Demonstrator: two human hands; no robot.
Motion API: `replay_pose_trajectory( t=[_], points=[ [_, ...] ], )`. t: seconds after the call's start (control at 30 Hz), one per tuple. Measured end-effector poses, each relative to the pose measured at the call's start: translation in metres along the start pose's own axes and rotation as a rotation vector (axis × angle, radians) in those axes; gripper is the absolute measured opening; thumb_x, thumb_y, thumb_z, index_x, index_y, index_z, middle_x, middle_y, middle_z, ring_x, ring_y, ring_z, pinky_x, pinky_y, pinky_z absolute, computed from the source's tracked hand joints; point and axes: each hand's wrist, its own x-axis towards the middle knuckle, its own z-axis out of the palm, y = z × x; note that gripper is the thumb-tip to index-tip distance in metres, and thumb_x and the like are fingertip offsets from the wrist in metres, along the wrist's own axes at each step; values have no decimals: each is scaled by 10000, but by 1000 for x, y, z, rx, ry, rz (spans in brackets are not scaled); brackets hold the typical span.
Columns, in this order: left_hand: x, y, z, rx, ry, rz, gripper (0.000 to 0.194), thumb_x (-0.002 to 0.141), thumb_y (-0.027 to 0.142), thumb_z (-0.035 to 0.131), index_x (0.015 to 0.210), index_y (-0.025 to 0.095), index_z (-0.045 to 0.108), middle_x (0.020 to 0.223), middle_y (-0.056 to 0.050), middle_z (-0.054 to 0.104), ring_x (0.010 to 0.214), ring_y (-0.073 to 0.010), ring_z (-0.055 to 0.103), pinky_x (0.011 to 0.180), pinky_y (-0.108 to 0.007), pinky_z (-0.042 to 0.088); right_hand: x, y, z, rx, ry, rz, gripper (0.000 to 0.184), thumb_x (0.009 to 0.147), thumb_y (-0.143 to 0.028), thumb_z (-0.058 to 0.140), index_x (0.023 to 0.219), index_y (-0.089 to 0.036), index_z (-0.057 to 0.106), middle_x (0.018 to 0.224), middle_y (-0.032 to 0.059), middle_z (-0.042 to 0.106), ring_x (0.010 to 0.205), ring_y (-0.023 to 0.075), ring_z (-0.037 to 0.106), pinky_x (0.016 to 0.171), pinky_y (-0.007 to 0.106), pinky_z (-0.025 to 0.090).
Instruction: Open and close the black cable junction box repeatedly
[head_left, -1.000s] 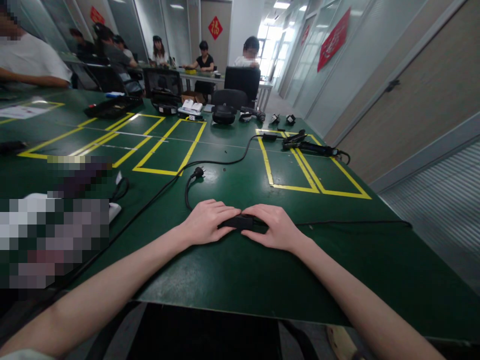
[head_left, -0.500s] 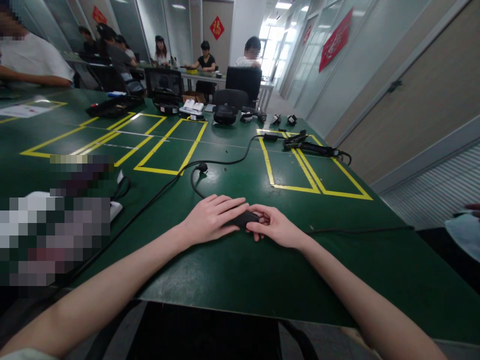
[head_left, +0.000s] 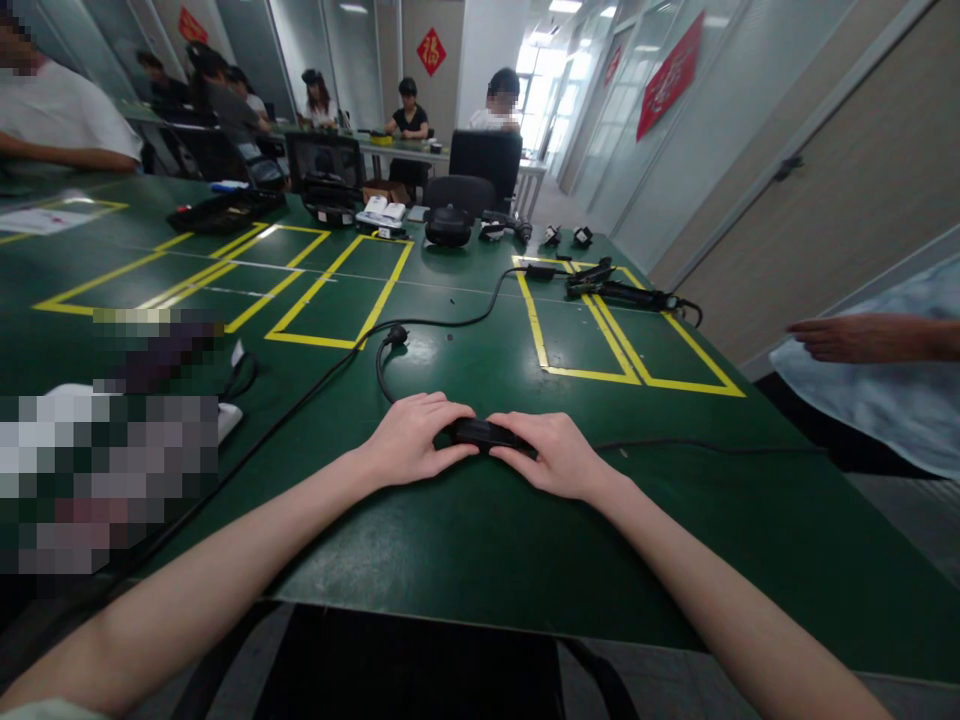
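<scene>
A black power adapter (head_left: 486,433) is held low over the green table (head_left: 465,540), close in front of me. My left hand (head_left: 416,440) grips its left end between thumb and fingers. Around the other end, the thumb and fingers of my right hand (head_left: 551,455) are closed. From beside my left hand a short black cord curves up to a plug (head_left: 397,337) lying on the table. A thin black cable (head_left: 697,445) runs right from behind my right hand. My fingertips on the far side are hidden.
Another black cable (head_left: 300,398) crosses the table to a black tool-like device (head_left: 622,292) by the yellow tape outlines. Blurred items (head_left: 127,470) lie at left. A black tray (head_left: 225,212) and black cases stand at the back. A person's hand (head_left: 862,338) is at right.
The adapter has turned to lie more lengthwise, and my hands have moved apart to its two ends. At the right a person's arm and pale blue clothing have come further into view.
</scene>
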Motion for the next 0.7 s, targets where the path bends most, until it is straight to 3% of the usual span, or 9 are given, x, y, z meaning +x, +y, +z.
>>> replay_pose_trajectory(
  t=[0.13,0.3,0.47,0.57,0.7],
  points=[
    [0,-1,1,10,-18,-19,364,1011,482,606,1147,159,704,888,-64,716,791,-212,674,759,-330,520,1,-2,-2,-20,2,-9,319,1041,-368,535,1287,-192,634,1071,111,769,905,254,744,778,352,564],
    [0,-4,5,40,16,-21,397,1022,491,588,1131,135,725,866,-78,722,765,-217,676,725,-332,524,4,-5,4,-124,-23,-63,601,963,-445,664,1509,-251,500,1309,146,668,993,289,720,800,401,597],
    [0,-4,4,-13,98,0,387,1036,458,569,1249,158,687,973,-89,754,856,-222,699,802,-359,546,4,-3,6,-205,10,-54,474,1032,-345,537,1502,-284,544,1172,117,669,865,228,696,756,344,579],
    [0,-4,-1,39,228,65,429,1020,404,599,1390,185,607,1213,-125,739,1124,-282,668,991,-467,506,0,7,-6,-184,111,47,490,1021,-371,530,1501,-271,542,1145,115,677,864,247,692,742,354,575],
    [1,-5,-4,99,343,115,433,1009,315,607,1430,218,571,1417,-125,653,1329,-298,570,1116,-514,421,-13,38,-37,-142,430,282,499,968,-426,564,1421,-218,583,1221,134,679,1073,310,676,914,423,562]
  ],
)
